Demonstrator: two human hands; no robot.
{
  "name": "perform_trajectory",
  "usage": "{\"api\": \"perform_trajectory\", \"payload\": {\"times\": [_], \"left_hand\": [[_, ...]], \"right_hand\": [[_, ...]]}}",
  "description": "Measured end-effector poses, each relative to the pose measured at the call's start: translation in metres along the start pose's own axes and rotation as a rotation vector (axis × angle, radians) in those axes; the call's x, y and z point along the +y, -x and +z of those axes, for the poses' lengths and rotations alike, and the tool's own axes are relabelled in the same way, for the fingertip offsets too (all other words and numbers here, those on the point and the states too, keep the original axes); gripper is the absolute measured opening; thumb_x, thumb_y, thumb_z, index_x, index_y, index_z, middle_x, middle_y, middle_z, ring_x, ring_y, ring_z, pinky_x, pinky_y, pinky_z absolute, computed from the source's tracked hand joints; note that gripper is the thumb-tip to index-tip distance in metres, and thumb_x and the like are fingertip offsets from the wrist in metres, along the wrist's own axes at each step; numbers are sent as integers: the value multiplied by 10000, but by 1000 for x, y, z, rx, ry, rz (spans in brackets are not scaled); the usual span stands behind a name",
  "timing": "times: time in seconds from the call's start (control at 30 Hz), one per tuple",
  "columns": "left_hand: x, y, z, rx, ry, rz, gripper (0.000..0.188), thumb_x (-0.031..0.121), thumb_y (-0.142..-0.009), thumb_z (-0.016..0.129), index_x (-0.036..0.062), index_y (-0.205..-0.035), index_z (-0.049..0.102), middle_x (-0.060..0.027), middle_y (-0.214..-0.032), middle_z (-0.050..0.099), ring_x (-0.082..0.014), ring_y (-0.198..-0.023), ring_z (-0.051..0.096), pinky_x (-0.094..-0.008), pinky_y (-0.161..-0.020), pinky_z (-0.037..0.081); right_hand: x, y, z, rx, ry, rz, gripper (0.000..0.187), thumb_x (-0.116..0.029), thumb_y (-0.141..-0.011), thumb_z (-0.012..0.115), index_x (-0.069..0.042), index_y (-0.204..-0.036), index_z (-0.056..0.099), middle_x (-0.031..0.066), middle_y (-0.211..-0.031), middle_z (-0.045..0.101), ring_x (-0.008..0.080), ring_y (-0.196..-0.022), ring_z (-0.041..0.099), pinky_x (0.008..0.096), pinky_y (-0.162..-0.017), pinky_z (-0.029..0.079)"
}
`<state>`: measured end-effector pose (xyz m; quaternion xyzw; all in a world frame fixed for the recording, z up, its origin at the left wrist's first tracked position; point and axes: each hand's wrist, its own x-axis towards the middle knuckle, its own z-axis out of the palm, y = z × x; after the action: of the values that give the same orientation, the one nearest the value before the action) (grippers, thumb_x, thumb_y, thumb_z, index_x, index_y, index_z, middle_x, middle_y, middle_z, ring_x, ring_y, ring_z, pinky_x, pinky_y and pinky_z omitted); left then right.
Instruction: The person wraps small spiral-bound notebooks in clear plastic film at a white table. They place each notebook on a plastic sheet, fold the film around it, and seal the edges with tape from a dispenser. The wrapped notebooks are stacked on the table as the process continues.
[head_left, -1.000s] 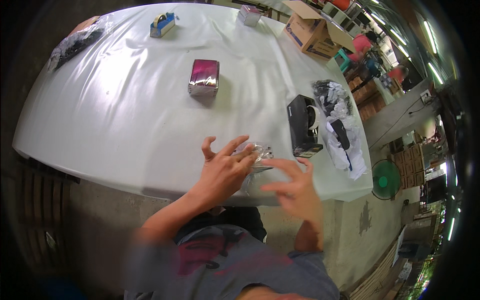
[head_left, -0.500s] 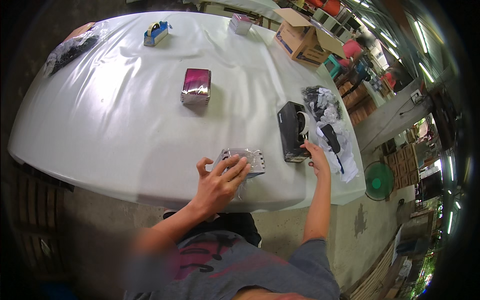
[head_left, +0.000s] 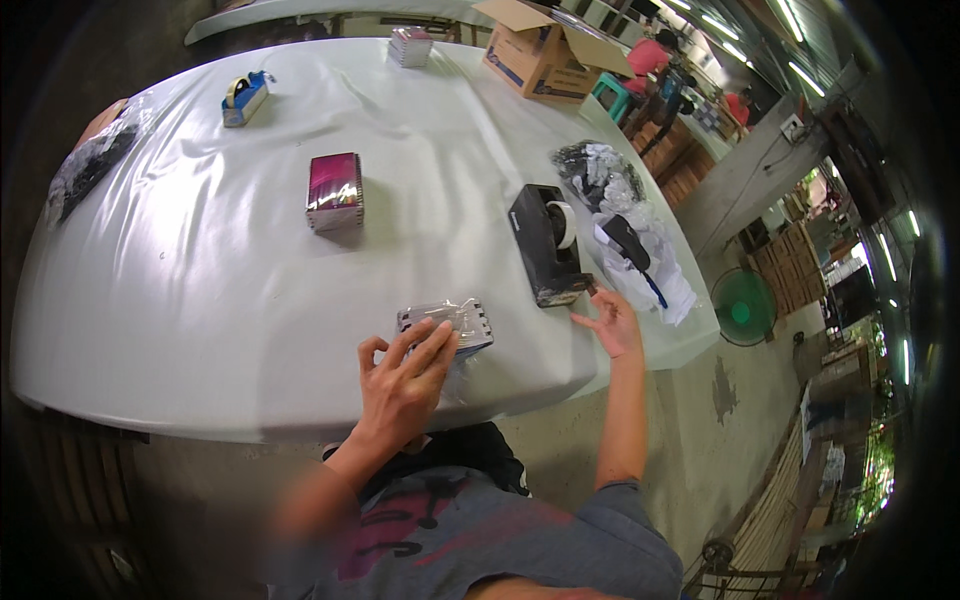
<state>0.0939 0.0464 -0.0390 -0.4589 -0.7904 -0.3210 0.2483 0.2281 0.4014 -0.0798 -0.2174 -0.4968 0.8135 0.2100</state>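
My left hand (head_left: pixel 405 375) lies with its fingers stretched over the top of a stack of spiral-bound notebooks (head_left: pixel 468 318) in clear plastic wrap, near the table's front edge. Its thumb stands apart from the stack. My right hand (head_left: pixel 614 325) is at the near end of a black tape dispenser (head_left: pixel 540 262). Its upper fingertips are closed in a pinch beside the cutter end, while another finger sticks out to the left. What the pinch holds is too small to make out. A roll of tape (head_left: pixel 565 225) sits in the dispenser.
Another wrapped notebook stack (head_left: pixel 335 185), with a magenta cover, stands mid-table. Farther back are a blue tape dispenser (head_left: pixel 250 104), more notebooks (head_left: pixel 410 47) and an open cardboard box (head_left: pixel 540 62). Crumpled plastic (head_left: pixel 655 270) with a black item (head_left: pixel 625 240) covers the right edge.
The view has shifted, so the table things appear farther left. My right hand has drawn back toward me from beside the tape roll to the dispenser's near end. My left hand stays on the notebooks.
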Motion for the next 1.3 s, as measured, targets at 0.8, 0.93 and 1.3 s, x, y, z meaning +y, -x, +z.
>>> {"api": "perform_trajectory", "payload": {"times": [0.8,0.93,1.3], "left_hand": [[-12,2,14,145,307,5,588,82,-734,721,67,-1228,403,-104,-1065,597,-258,-978,588,-381,-813,413],[-16,3,17,147,359,7,601,83,-732,709,55,-1248,401,-101,-1068,593,-260,-984,585,-384,-821,419],[-20,4,12,53,349,44,582,59,-651,703,55,-1206,525,-111,-1026,582,-272,-1016,581,-393,-848,436]], "right_hand": [[27,111,209,-107,198,-127,361,-255,-956,513,47,-834,666,71,-575,576,97,-460,509,214,-382,372],[44,104,231,-134,114,3,366,-270,-951,522,41,-828,671,73,-573,581,100,-432,502,208,-362,369],[69,97,238,-39,82,80,312,-247,-910,589,27,-786,671,77,-571,591,123,-433,530,213,-351,383]]}}
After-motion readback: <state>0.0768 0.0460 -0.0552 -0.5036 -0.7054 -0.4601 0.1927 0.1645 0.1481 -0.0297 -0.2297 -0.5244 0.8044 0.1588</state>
